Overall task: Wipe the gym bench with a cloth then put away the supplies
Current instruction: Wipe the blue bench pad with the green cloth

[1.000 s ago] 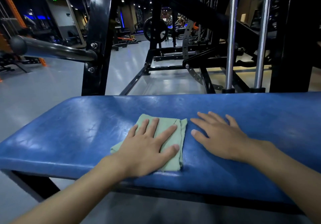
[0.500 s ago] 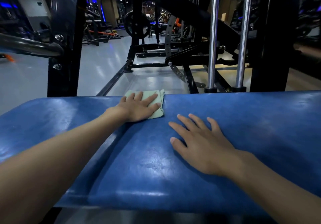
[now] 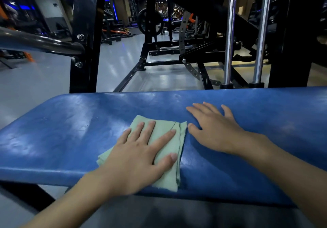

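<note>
A blue padded gym bench [image 3: 70,130] runs across the lower half of the head view. A folded pale green cloth [image 3: 170,173] lies on it near the front edge, left of centre. My left hand [image 3: 138,157] presses flat on the cloth with fingers spread, covering most of it. My right hand [image 3: 212,130] rests flat on the bare bench pad just right of the cloth, fingers apart, holding nothing.
A black steel upright [image 3: 85,36] with a round bar [image 3: 40,43] stands behind the bench at left. Two chrome guide rods [image 3: 230,33] and a black machine frame [image 3: 177,59] stand behind at right. Grey gym floor [image 3: 35,86] lies beyond.
My left hand has dragged the cloth back from the far edge of the bench to the near edge. My right hand stays flat on the pad beside it.
</note>
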Demonstrator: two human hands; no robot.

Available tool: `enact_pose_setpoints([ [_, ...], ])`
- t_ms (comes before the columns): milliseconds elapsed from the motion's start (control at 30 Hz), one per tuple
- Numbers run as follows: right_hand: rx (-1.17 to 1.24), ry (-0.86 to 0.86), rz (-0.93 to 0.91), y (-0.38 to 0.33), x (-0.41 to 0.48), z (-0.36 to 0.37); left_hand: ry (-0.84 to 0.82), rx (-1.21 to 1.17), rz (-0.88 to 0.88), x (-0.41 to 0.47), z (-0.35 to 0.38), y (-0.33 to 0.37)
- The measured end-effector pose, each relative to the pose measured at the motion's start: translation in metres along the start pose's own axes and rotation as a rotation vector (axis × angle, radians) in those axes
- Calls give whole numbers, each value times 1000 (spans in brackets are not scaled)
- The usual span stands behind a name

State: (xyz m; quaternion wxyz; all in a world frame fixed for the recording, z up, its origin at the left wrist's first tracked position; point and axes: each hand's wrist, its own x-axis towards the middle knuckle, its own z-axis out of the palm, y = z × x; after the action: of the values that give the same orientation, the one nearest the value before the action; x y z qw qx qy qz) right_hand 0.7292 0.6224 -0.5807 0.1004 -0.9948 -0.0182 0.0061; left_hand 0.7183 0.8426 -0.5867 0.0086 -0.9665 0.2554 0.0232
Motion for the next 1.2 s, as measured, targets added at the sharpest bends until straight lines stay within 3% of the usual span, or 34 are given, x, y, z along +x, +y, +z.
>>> enact_pose_setpoints([
  [433, -77, -35, 21, -1, 3, 14, -46, -11, -101, 212, -7, -64],
  [600, -63, -16, 21, 0, 3, 15, -64, -23, -90, 173, -6, -57],
  [933, -88, 1, 34, -7, -4, 7, -4, 21, 6, -25, 3, -25],
  [1033, -40, 39, 3, -15, -3, 5, -27, -2, -26, -23, 1, -26],
  [1200, -57, -56, -22, -20, 2, 17, -11, -5, -46, 47, 1, -46],
])
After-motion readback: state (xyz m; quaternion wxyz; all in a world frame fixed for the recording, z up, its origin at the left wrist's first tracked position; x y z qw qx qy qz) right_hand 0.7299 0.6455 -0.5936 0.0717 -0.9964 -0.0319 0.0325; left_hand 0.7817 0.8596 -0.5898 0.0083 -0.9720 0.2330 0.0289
